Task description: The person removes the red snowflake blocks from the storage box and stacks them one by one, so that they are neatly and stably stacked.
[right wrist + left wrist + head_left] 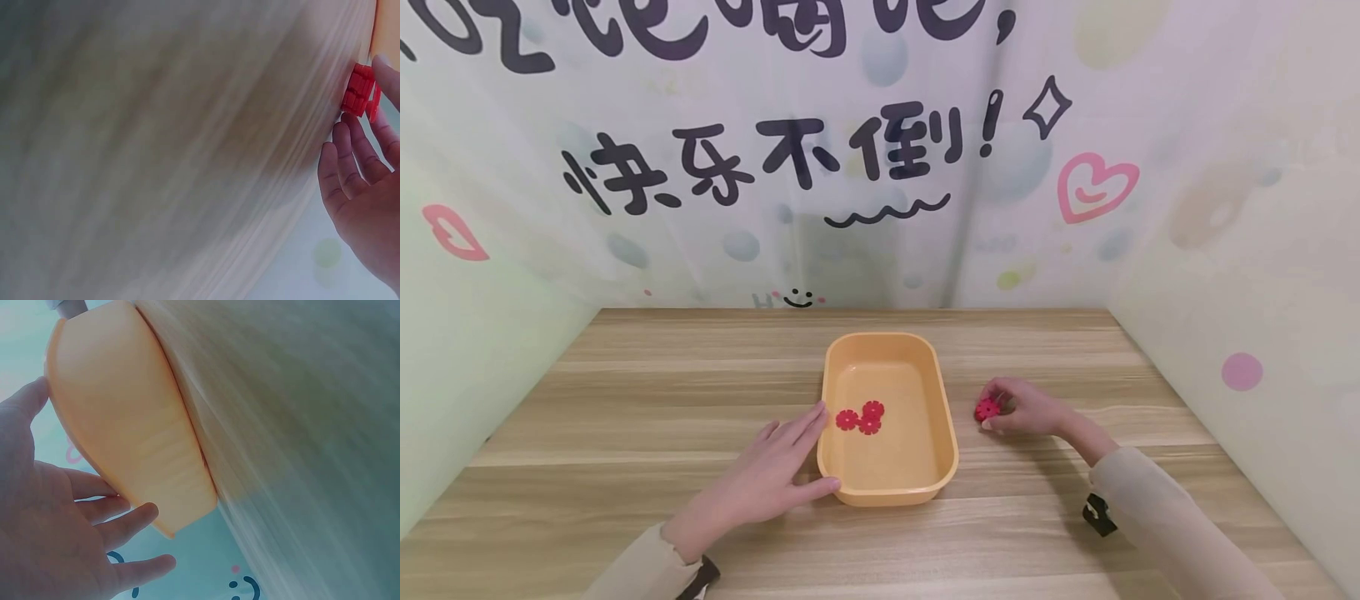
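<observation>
A yellow-orange plastic basin (887, 479) stands on the table, with three red flower-shaped discs (870, 426) lying on its floor left of the middle. My left hand (765, 471) rests at the basin's left rim, fingers spread and fairly straight. In the left wrist view, the thumb and fingers of that hand (69, 519) touch the rim of the basin (125, 406). To the right of the basin, my right hand (1026, 408) pinches a red notched disc (987, 408). The right wrist view shows a short stack of red discs (358, 90) on the table, with the outermost disc between thumb and finger.
The wood-grain table (700, 358) meets a printed curtain (880, 250) at its back edge. Pale walls stand along the left and right sides. A dark strap (1099, 515) shows at the right sleeve, another (700, 577) at the left one.
</observation>
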`<state>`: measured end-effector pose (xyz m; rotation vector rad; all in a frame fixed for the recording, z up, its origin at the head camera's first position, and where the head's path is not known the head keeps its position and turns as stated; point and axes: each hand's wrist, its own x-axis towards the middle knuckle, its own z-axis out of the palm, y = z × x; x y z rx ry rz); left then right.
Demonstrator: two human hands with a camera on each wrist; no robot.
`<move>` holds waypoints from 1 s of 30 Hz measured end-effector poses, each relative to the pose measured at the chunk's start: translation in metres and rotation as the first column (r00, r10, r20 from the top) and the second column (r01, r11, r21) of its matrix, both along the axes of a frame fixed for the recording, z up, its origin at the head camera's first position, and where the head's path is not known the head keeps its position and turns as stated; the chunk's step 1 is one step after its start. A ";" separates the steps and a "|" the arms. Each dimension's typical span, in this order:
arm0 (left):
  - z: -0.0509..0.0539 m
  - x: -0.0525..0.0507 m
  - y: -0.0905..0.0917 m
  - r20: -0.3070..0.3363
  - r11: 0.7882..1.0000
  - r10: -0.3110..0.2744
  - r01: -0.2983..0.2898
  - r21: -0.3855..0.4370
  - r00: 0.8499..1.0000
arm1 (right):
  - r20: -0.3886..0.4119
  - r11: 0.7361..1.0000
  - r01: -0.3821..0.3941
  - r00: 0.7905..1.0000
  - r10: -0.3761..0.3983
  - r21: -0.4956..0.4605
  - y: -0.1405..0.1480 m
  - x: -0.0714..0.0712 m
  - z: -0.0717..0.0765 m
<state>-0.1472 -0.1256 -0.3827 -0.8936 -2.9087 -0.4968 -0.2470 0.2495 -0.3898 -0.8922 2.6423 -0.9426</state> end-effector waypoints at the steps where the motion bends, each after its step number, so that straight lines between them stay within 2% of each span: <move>1: 0.000 0.000 0.000 -0.001 1.000 0.000 0.000 0.000 1.000 | -0.003 1.000 0.003 1.000 -0.003 0.006 0.001 -0.002 -0.004; 6: 0.001 0.001 0.000 -0.005 1.000 -0.002 0.002 0.009 1.000 | -0.017 1.000 -0.007 1.000 0.008 0.021 0.010 -0.014 -0.018; 12: 0.000 0.001 0.001 -0.004 1.000 -0.004 0.004 0.012 1.000 | -0.015 1.000 -0.021 1.000 0.021 0.008 0.011 -0.016 -0.021; 25: 0.001 0.000 0.000 -0.012 1.000 -0.014 0.014 0.002 1.000 | -0.020 1.000 -0.016 1.000 0.016 0.015 0.013 -0.017 -0.019; 30: 0.001 0.000 0.000 -0.004 1.000 -0.015 0.015 0.005 1.000 | -0.034 0.999 0.036 0.999 -0.037 -0.005 0.010 -0.019 -0.006</move>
